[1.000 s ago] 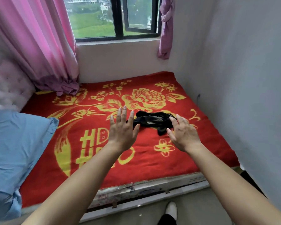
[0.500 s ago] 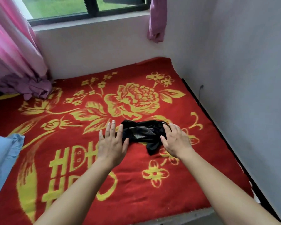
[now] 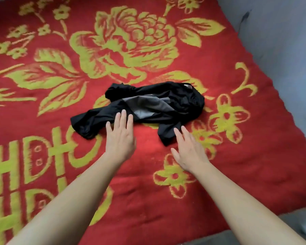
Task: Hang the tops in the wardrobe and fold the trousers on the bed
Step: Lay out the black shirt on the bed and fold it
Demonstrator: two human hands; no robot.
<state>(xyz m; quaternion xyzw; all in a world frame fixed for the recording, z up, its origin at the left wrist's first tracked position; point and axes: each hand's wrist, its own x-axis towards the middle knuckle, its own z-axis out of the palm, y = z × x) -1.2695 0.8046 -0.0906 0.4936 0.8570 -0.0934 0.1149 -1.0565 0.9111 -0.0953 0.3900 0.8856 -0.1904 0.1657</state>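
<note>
and here we are over the bed (image 3: 42, 112), covered by a red blanket (image 3: 254, 165) with a yellow flower pattern that fills nearly the whole frame. there's a strip of grey wall (image 3: 281, 41) at the upper right. in the centre lies the one piece of clothing on show, a black garment (image 3: 148, 106) with a shiny grey panel, bunched and twisted, running from centre left to centre right. it's too crumpled to call: i cannot tell whether it's trousers or a top, though the long narrow shape leans towards trousers.

both hands are at its near edge. the left hand (image 3: 121, 137) is flat, palm down, fingers straight and close together, the tips lying over the garment's edge just left of the grey panel. the right hand (image 3: 187, 149) is flat too, fingers straight and slightly spread, the tips touching the small flap that sticks out towards the bottom of the frame. neither hand grips anything, no pinch, no curl.

so where does the task stand? early, by the look of it. nothing here is folded or spread flat. no wardrobe, hanger or other clothing is in frame, so the hanging part can't be judged. what's left for this piece is to untangle it, lay it flat, then fold it or carry it off.
</note>
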